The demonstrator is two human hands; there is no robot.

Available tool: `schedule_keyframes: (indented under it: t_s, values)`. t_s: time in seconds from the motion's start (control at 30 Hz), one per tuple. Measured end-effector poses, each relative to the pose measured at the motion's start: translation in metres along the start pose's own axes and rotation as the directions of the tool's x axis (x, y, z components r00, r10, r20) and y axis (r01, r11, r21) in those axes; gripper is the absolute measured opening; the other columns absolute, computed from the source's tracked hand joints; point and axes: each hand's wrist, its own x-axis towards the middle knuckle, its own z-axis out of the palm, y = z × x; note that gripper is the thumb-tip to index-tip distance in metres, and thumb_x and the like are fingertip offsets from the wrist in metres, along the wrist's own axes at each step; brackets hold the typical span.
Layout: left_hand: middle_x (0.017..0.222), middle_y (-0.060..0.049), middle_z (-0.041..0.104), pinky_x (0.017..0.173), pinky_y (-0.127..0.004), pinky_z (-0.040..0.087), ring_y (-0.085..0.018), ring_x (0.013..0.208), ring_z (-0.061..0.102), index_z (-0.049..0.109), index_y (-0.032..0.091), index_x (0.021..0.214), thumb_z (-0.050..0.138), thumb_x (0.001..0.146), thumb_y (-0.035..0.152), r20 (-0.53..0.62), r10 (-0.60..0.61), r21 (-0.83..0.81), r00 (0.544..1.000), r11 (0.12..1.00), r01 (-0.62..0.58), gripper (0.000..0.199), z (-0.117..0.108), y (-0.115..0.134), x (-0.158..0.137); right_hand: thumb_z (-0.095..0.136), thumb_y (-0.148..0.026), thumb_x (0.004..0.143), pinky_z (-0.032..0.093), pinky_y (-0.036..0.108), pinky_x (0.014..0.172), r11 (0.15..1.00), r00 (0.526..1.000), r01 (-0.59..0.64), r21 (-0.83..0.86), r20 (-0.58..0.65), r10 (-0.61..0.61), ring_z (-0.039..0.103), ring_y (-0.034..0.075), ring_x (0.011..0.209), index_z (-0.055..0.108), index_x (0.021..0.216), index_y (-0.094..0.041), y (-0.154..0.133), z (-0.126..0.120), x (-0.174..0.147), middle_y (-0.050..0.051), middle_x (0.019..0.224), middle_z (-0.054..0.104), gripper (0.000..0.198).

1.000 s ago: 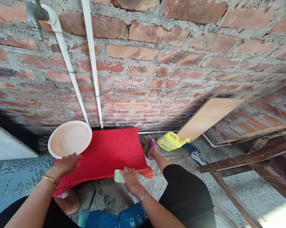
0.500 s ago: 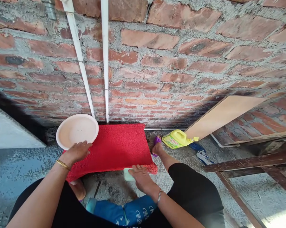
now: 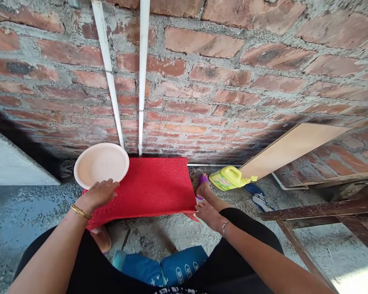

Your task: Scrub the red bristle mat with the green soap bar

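Observation:
A wet-looking red cloth (image 3: 156, 183) lies spread over a low surface against the wall, its front edge hanging over. My left hand (image 3: 101, 194) is closed on the cloth's left part, beside the rim of a pale pink basin (image 3: 103, 163) that stands on the left end. At the front right corner, my right hand (image 3: 210, 214) has its fingers on the cloth's edge, where a fold hangs down. Something whitish shows by these fingertips, too small to make out. The pale green block, like a bar of soap, cannot be made out now.
A yellow jug (image 3: 229, 178) stands by the right foot in a purple slipper (image 3: 202, 179). Behind it leans a tan board (image 3: 294, 147). White pipes (image 3: 143, 61) run down the brick wall (image 3: 202, 106). A wooden frame (image 3: 312, 210) stands right; a blue bundle (image 3: 171, 265) lies between the knees.
My right hand has moved right and slightly away from me, to the cloth's corner. The pale green block no longer shows at it. My left hand stays by the basin.

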Motion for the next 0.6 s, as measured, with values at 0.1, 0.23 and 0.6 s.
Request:
schedule_keyframes:
  t_s: [0.1,0.23,0.6]
  values:
    - [0.139,-0.016,0.055,0.104,-0.045,0.042,-0.029,0.129,0.052,0.05,0.022,0.138,0.038,0.093,0.029,0.001,-0.001,-0.022,1.0,1.0,0.001,0.047,-0.001,-0.003,0.002,0.066,0.001,0.068,0.03,0.05,0.109,0.998,0.997,-0.024,-0.066,0.066,0.028,0.055,0.03,0.12,0.075,0.093,-0.021,0.002,-0.018,-0.01,0.014,0.121,0.066,0.034]
    - [0.143,-0.015,0.053,0.107,-0.045,0.04,-0.028,0.132,0.051,0.05,0.023,0.14,0.039,0.093,0.028,0.016,-0.027,-0.047,1.0,0.999,0.028,0.048,-0.002,-0.004,0.006,0.066,-0.011,0.07,0.039,0.037,0.096,0.999,0.999,-0.007,-0.048,0.036,0.008,0.058,0.027,0.109,0.069,0.115,-0.022,-0.044,-0.026,-0.007,0.011,0.121,0.063,0.046]
    - [0.146,-0.018,0.051,0.109,-0.048,0.04,-0.031,0.138,0.046,0.05,0.02,0.142,0.039,0.093,0.026,0.018,-0.033,-0.012,0.999,0.999,0.033,0.051,0.012,0.003,0.015,0.056,-0.008,0.077,0.035,0.036,0.099,0.986,0.987,-0.156,0.064,-0.025,0.158,0.055,0.029,0.118,0.059,0.133,-0.018,-0.053,-0.021,0.008,0.014,0.129,0.058,0.057]
